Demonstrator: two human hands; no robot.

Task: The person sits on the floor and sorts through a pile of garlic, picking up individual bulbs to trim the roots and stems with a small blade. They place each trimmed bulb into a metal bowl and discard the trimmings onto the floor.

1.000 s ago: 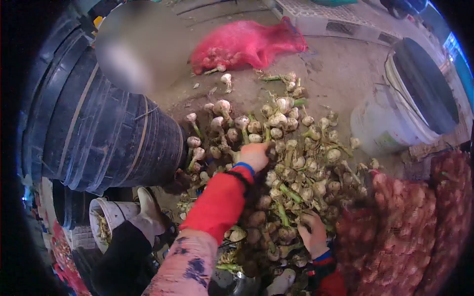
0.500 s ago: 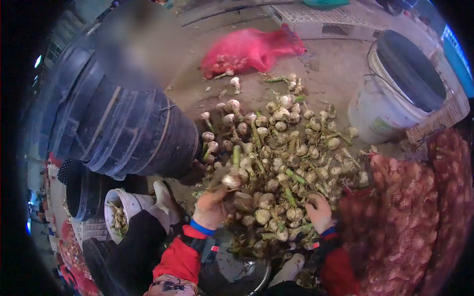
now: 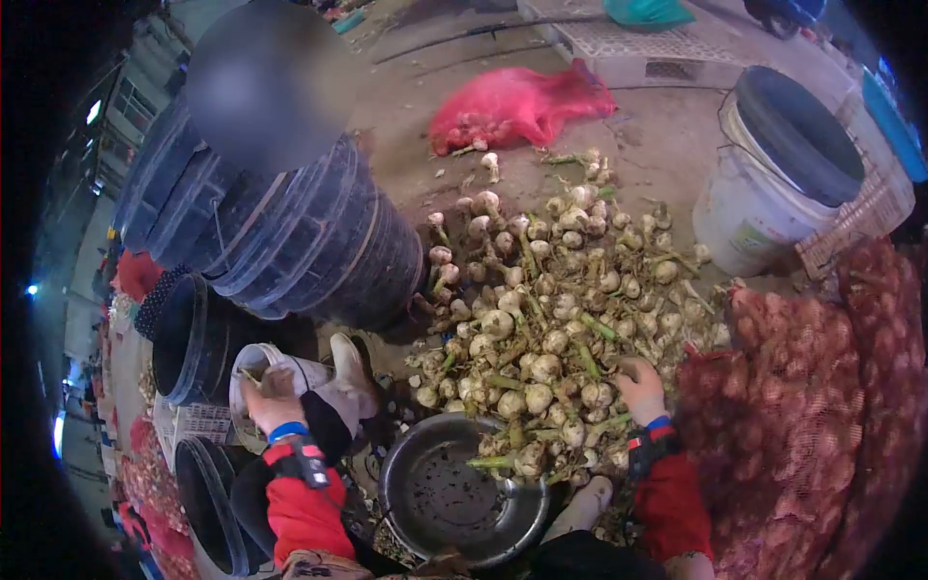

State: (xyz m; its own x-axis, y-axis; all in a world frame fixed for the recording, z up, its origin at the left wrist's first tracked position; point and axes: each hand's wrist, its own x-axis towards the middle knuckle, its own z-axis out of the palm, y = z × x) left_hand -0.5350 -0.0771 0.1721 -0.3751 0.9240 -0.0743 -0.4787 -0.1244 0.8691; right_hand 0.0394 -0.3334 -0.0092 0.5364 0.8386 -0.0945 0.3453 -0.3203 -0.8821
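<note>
My left hand (image 3: 275,398) is over the mouth of a white bucket (image 3: 304,371) at the left, fingers spread over its rim. The hand covers most of what is inside. My right hand (image 3: 640,391) rests at the right edge of a heap of garlic bulbs (image 3: 551,338), many with cut green stems. Its fingers are curled toward the bulbs; whatever they may grip is hidden. Between my arms a metal basin (image 3: 454,483) sits on the floor, with dark bits of dirt in it. Some bulbs and stems overhang its right rim.
Stacked dark tubs (image 3: 309,232) lean at the left, beside black buckets (image 3: 184,338). Red mesh sacks of bulbs (image 3: 783,406) stand at my right. Farther off are a pink mesh bag (image 3: 522,106), a lidded white bucket (image 3: 739,217) and a pale pallet (image 3: 648,53).
My left hand has moved left from the heap, where a stemmed garlic bulb was at its fingers, to the white bucket. My right hand stays by the heap. The basin shows more fully.
</note>
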